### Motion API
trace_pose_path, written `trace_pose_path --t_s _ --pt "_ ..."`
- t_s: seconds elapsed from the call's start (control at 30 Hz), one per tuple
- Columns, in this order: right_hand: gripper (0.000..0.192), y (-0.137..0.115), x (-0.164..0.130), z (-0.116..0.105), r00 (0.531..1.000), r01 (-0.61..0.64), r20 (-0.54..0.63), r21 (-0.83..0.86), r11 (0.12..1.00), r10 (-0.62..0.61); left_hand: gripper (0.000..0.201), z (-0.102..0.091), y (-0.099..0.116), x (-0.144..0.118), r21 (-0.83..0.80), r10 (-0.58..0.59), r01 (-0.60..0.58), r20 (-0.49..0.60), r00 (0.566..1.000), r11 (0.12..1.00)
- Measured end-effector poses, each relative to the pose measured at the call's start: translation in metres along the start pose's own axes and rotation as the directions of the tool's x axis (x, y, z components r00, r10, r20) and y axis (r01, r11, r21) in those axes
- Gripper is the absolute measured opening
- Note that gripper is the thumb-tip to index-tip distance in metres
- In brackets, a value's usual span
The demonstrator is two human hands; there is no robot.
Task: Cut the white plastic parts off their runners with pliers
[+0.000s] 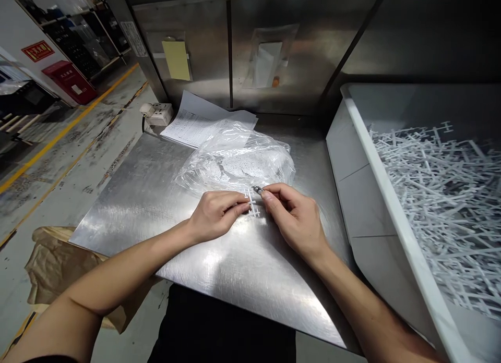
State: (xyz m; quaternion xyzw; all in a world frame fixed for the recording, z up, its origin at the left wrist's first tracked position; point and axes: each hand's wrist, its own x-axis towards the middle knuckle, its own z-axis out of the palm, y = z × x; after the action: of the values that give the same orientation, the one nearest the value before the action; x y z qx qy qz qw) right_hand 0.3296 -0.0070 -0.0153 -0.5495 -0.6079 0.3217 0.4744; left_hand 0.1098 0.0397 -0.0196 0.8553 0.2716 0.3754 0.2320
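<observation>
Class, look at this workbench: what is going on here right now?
A person works at a steel table. The left hand holds a small white plastic frame just above the tabletop, and the right hand pinches a small dark tool at the frame's top. A clear plastic bag lies behind the hands. On the right, a white bin holds many similar white frames.

No wording can be made out: the red sign point(38, 50) on the far-left wall carries yellow characters too small to read, and the printed sheets of paper point(195, 124) at the far side of the table show only blurred rows.
</observation>
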Motion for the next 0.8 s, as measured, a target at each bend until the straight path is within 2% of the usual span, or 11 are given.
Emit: trace_pose_path --t_s 0.33,0.57,0.8 --pt "0.021 -0.0023 -0.0019 -0.0009 0.999 0.050 0.009 -0.037 0.998 -0.050 0.017 -0.0016 0.0036 0.0010 0.010 -0.006 0.006 0.023 1.000 1.000" --pt "0.015 -0.0056 -0.0059 -0.0003 0.985 0.170 -0.007 -0.157 0.973 -0.173 0.018 -0.0010 0.0056 0.0010 0.039 0.021 -0.021 0.023 1.000 0.999" --pt "0.012 -0.0056 -0.0072 0.0017 0.971 0.231 -0.013 -0.182 0.956 -0.237 0.020 0.0032 0.0028 -0.0015 0.061 0.061 -0.061 0.002 0.998 0.996"
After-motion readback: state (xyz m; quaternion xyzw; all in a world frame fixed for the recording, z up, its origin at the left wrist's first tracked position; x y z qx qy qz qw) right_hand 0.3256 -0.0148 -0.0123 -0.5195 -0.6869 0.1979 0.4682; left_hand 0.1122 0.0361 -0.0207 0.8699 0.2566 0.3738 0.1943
